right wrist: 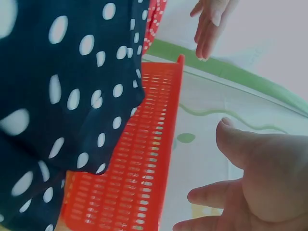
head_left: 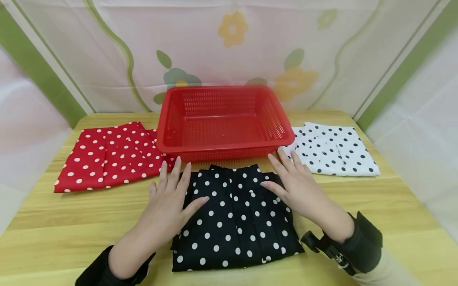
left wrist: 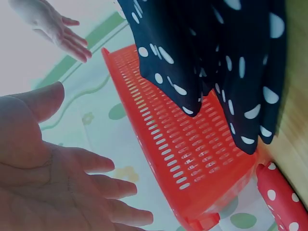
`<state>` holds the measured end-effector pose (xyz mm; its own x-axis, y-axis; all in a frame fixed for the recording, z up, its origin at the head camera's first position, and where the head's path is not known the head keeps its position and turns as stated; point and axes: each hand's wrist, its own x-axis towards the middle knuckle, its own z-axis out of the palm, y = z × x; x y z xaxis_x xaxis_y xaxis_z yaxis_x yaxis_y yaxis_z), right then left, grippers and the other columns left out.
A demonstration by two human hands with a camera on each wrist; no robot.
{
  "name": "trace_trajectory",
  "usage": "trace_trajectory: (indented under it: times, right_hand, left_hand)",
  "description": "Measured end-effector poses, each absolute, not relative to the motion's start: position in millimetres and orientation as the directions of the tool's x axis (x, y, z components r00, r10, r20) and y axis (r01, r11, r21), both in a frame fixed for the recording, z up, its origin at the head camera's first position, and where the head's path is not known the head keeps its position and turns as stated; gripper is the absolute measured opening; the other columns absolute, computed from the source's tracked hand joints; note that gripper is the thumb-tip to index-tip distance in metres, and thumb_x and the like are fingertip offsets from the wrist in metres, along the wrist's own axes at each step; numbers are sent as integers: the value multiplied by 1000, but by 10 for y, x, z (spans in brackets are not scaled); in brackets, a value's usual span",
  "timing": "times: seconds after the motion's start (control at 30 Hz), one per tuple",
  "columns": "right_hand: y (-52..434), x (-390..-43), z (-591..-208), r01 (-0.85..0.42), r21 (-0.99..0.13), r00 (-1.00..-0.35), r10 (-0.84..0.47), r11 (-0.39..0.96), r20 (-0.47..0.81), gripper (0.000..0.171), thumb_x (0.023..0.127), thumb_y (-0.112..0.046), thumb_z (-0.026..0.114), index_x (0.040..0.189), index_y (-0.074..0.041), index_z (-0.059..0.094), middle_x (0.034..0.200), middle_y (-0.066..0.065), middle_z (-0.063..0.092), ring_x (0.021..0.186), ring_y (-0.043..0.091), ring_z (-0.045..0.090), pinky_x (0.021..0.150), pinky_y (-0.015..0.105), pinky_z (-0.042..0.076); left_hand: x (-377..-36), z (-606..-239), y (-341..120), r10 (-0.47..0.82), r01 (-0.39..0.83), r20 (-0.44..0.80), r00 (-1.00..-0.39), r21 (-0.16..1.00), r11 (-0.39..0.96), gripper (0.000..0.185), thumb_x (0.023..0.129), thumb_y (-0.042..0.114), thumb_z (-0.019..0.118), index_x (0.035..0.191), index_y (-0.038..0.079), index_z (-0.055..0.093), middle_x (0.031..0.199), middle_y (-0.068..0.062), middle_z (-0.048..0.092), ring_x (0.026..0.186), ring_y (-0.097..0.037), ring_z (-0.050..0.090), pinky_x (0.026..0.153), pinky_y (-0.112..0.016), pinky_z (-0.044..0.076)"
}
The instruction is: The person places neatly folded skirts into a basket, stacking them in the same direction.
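Note:
A folded black garment with white dots [head_left: 236, 222] lies at the near middle of the table. My left hand [head_left: 166, 202] is over its left side, fingers straight and spread, palm down. Over the upper right part is my right hand [head_left: 304, 186], its fingers also extended and spread. Neither hand holds anything. In the left wrist view, the left palm [left wrist: 43, 183] hangs apart from the garment [left wrist: 216, 62]. The right wrist view likewise has a gap between the right hand [right wrist: 269, 178] and the cloth [right wrist: 72, 86].
Beyond the black garment stands a red plastic basket [head_left: 225, 149] with nothing in it. A folded red garment with white dots [head_left: 114, 159] is left of it, and a folded white one with black dots [head_left: 332, 151] lies on the right. A flowered curtain [head_left: 229, 51] backs the wooden table [head_left: 107, 222].

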<state>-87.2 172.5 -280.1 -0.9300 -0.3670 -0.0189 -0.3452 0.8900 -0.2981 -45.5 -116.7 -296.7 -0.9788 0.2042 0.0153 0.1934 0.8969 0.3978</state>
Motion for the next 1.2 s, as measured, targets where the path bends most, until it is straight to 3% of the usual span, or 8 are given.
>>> trace_trajectory:
  times: [0.23, 0.5, 0.67, 0.9, 1.03, 1.2]
  right_hand:
    - [1823, -856, -2831, -348, -303, -930, -368, 887, -9, 75, 96, -47, 55, 151, -3, 30, 157, 23, 21, 139, 54, 13, 104, 72, 19]
    - [1912, -854, -2889, -371, -333, -922, -386, 867, 22, 73, 97, -42, 57, 149, 3, 33, 154, 26, 24, 137, 54, 21, 108, 66, 19]
    - [1923, -854, -2940, -351, -399, -926, -378, 847, 12, 71, 98, -42, 55, 148, 4, 33, 151, 28, 29, 136, 49, 29, 106, 64, 28]
    - [1964, -862, -3089, -248, -486, -951, -305, 838, -41, 70, 99, -39, 55, 145, 9, 34, 146, 31, 35, 134, 48, 34, 105, 62, 30]
    - [1987, -878, -3168, -184, -511, -962, -261, 840, -84, 71, 99, -39, 55, 144, 11, 33, 145, 32, 37, 132, 49, 36, 104, 62, 32]
    - [2047, -907, -3273, -119, -544, -960, -236, 831, -150, 70, 98, -38, 56, 142, 12, 33, 124, 30, 53, 111, 41, 55, 93, 57, 45]
  left_hand:
    - [-418, -3015, -1207, 206, 192, 15, -979, 426, 884, 88, 89, 47, 65, 154, 3, 23, 158, -25, 13, 141, -52, 2, 102, -75, 17]
    - [-376, -3063, -1275, 208, 135, -75, -975, 545, 827, 88, 91, 47, 63, 154, 3, 21, 159, -24, 11, 142, -51, 2, 103, -73, 18]
    - [-382, -3097, -1347, 192, 25, -189, -963, 649, 760, 90, 92, 53, 58, 155, 4, 17, 159, -23, 11, 143, -48, 8, 102, -71, 23]
    - [-421, -3213, -1452, 173, -166, -326, -930, 789, 592, 91, 93, 46, 60, 154, -2, 11, 157, -24, 15, 141, -45, 17, 107, -64, 27]
    - [-436, -3292, -1505, 142, -242, -368, -919, 811, 533, 92, 95, 42, 60, 152, -6, 7, 153, -28, 20, 135, -46, 33, 103, -59, 36]
    - [-464, -3350, -1600, 121, -317, -432, -894, 799, 511, 88, 95, 41, 59, 150, -10, 11, 149, -32, 26, 127, -46, 42, 92, -51, 50]
